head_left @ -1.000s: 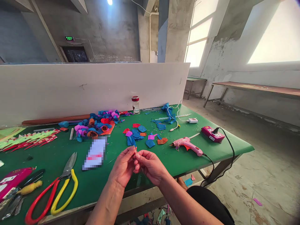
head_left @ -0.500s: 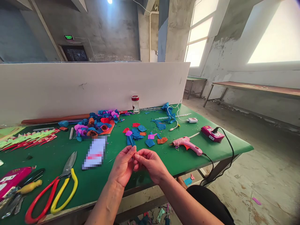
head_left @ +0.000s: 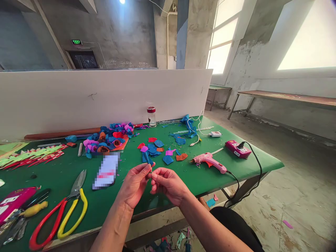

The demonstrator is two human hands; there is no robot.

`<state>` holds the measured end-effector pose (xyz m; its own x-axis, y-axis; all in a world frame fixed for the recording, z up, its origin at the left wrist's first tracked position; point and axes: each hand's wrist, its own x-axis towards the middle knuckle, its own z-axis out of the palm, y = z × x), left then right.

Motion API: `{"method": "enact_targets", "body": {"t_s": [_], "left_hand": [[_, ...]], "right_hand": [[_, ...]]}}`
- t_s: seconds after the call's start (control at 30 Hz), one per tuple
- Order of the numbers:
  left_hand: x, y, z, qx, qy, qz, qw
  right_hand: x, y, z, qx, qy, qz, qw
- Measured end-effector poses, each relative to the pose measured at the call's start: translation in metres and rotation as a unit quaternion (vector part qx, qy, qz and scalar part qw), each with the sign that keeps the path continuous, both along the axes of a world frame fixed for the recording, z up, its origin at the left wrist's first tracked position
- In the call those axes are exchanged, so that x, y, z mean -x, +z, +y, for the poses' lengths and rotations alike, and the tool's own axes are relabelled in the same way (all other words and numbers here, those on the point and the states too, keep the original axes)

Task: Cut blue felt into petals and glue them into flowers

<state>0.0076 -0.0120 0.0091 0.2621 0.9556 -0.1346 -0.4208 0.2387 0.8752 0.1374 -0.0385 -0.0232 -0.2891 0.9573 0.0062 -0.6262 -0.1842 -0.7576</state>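
Observation:
My left hand [head_left: 135, 183] is closed in a pinch over the front edge of the green table. My right hand [head_left: 169, 183] pinches right beside it, thumb and fingertips meeting the left ones. A tiny dark thing shows between the fingertips, too small to name. Just beyond them is a strip of blue crepe paper [head_left: 147, 158]; whether the fingers hold its end or it only lies behind, I cannot tell. Cut crepe pieces in blue, red, orange and pink lie past the hands, among them a blue piece [head_left: 168, 160] and an orange piece [head_left: 181, 157].
A pink glue gun [head_left: 210, 161] lies to the right, corded to a magenta power strip [head_left: 238, 149]. Red-and-yellow-handled scissors [head_left: 75, 199] and a blurred-out phone-like object [head_left: 105, 170] lie left. Finished paper flowers [head_left: 107, 140] are heaped behind, near a red-lidded jar [head_left: 151, 117].
Both hands have shifted slightly; the fingertips have drawn a little apart, and the left wrist has moved a bit left. The objects on the table stay put.

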Motion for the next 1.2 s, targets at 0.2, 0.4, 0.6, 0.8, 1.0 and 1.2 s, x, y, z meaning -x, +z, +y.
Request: {"method": "enact_targets", "body": {"t_s": [0.2, 0.4, 0.6, 0.8, 1.0, 1.2], "left_hand": [[-0.002, -0.001, -0.001, 0.015, 0.041, -0.011, 0.999], [-0.001, -0.003, -0.002, 0.01, 0.026, -0.005, 1.0], [0.0, -0.002, -0.002, -0.002, 0.026, -0.008, 1.0], [0.002, 0.001, -0.003, -0.032, 0.057, -0.001, 0.998], [-0.001, 0.003, -0.009, -0.07, 0.069, 0.03, 0.995], [0.005, 0.007, -0.012, -0.115, 0.026, 0.074, 0.99]], "right_hand": [[0.0, -0.001, 0.0, 0.001, 0.016, 0.008, 1.0], [0.002, -0.007, 0.002, -0.001, 0.026, 0.015, 1.0], [0.002, -0.006, 0.002, -0.008, 0.013, -0.01, 1.0], [0.001, -0.001, 0.001, -0.094, -0.106, -0.137, 0.98], [0.0, -0.009, 0.006, -0.14, -0.145, -0.198, 0.959], [-0.004, -0.008, 0.008, -0.165, -0.162, -0.214, 0.949]]}}
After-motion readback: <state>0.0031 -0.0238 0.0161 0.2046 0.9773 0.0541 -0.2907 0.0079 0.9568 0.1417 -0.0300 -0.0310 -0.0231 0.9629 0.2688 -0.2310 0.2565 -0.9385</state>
